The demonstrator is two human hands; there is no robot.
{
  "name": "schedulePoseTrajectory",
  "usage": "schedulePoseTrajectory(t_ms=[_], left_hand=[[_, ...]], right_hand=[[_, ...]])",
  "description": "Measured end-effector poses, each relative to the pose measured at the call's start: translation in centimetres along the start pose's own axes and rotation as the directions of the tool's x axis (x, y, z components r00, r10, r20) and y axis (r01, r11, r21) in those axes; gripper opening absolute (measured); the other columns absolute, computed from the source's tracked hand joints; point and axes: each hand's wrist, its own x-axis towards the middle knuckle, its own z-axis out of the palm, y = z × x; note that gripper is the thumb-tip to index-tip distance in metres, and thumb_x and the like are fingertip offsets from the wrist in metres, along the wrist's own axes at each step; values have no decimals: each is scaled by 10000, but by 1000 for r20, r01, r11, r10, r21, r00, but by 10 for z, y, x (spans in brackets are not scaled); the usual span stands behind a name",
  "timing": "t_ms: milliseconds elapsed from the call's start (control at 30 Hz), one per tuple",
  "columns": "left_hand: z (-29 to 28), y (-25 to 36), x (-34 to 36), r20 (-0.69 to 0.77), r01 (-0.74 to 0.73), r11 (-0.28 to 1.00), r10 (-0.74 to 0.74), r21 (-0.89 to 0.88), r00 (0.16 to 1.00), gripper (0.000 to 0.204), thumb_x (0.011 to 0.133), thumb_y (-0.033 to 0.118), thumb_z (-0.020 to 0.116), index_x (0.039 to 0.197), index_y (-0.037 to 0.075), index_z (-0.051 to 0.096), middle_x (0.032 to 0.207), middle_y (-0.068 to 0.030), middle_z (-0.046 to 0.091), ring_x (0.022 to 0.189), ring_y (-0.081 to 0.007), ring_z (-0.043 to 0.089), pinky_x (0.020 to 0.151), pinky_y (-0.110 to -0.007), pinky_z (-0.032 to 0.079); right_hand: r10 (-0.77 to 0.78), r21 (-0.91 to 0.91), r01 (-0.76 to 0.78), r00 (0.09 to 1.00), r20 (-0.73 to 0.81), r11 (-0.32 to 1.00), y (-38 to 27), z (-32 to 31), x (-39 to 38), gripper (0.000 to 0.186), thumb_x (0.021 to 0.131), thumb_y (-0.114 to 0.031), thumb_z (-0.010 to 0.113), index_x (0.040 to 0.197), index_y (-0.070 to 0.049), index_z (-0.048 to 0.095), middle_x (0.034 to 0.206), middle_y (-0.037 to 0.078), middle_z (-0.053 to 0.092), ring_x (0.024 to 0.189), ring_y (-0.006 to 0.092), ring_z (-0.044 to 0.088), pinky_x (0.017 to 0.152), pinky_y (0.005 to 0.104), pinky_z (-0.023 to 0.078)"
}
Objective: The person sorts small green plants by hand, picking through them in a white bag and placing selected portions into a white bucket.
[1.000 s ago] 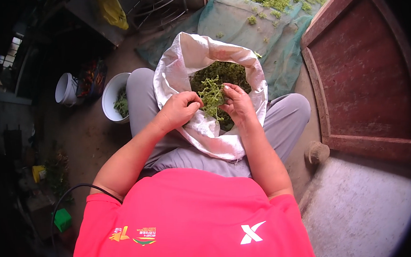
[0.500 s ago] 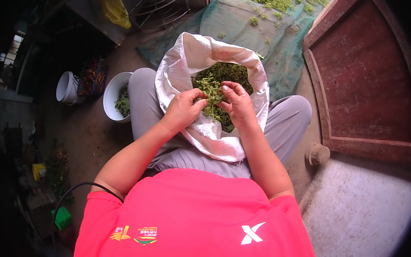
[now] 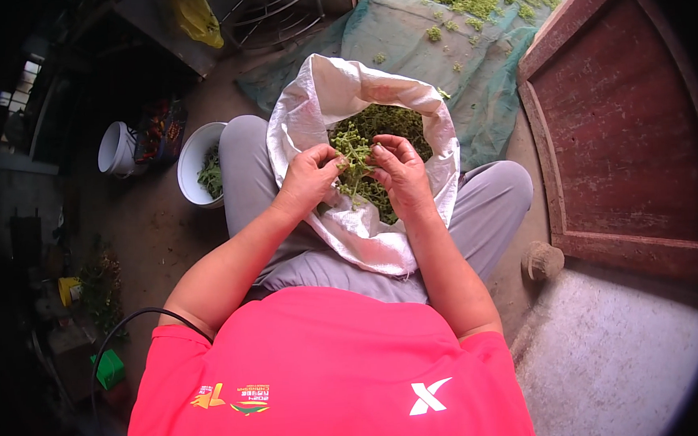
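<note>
Between my knees stands a white woven sack [image 3: 294, 125], its rim rolled open, with a mass of green plant clusters [image 3: 395, 123] inside. Over its mouth I hold a green sprig [image 3: 353, 158] with small knobbly heads, too small to name its kind. My left hand [image 3: 312, 175] pinches the sprig from the left, thumb against fingers. My right hand [image 3: 404, 173] is on its other side, thumb and forefinger closed at the sprig's edge, the other fingers curled. What lies deeper in the sack is hidden.
Left of my knee are a white bucket [image 3: 190, 168] with green leaves, a second white bucket [image 3: 113, 148] and a dark crate [image 3: 158, 134] of reddish things. A green net [image 3: 354, 42] with spread plant clusters lies ahead. On the right is a reddish wooden door [image 3: 615, 122].
My left hand has shifted slightly up and the sprig between my hands has turned a little. The sack stays in place between my knees.
</note>
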Motion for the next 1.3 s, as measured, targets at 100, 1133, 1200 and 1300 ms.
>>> schedulePoseTrajectory(t_ms=[100, 1133, 1200, 1300], left_hand=[[1, -2, -1, 16, -77, 995, 76, 60, 997, 126, 863, 125, 601, 914, 10, 614, 758, -1, 604, 653, -66, 543, 560, -242, 470], [0, 13, -10, 170, -9, 991, 32, -132, 985, 109, 861, 30, 502, 960, 56, 539, 665, 18, 530, 487, -40, 458, 402, -187, 336], [-1, 11, -9, 186, -8, 996, 25, -92, 982, 117, 875, 47, 515, 982, 57, 562, 675, 27, 532, 495, -36, 455, 415, -184, 342], [0, 9, -9, 197, -11, 1000, 16, -28, 980, 144, 896, 77, 539, 1025, 64, 602, 693, 42, 535, 508, -25, 438, 441, -176, 348]], right_hand=[[35, 57, -32, 998, -48, 998, 1, -5, 3, 234, 874, -105, 628, 1088, -62, 543, 962, 19, 578, 855, 138, 605, 735, 284, 529], [101, 108, -97, 994, -32, 989, 6, -11, 5, 211, 886, -115, 608, 1083, -68, 549, 935, 24, 600, 817, 148, 615, 712, 304, 534], [94, 130, -92, 996, -7, 987, 7, -11, 5, 215, 884, -110, 610, 1084, -63, 547, 935, 31, 600, 821, 153, 617, 722, 305, 537], [86, 142, -85, 996, -1, 986, 6, -11, 4, 223, 884, -110, 610, 1090, -58, 542, 948, 43, 604, 835, 160, 625, 731, 311, 539]])
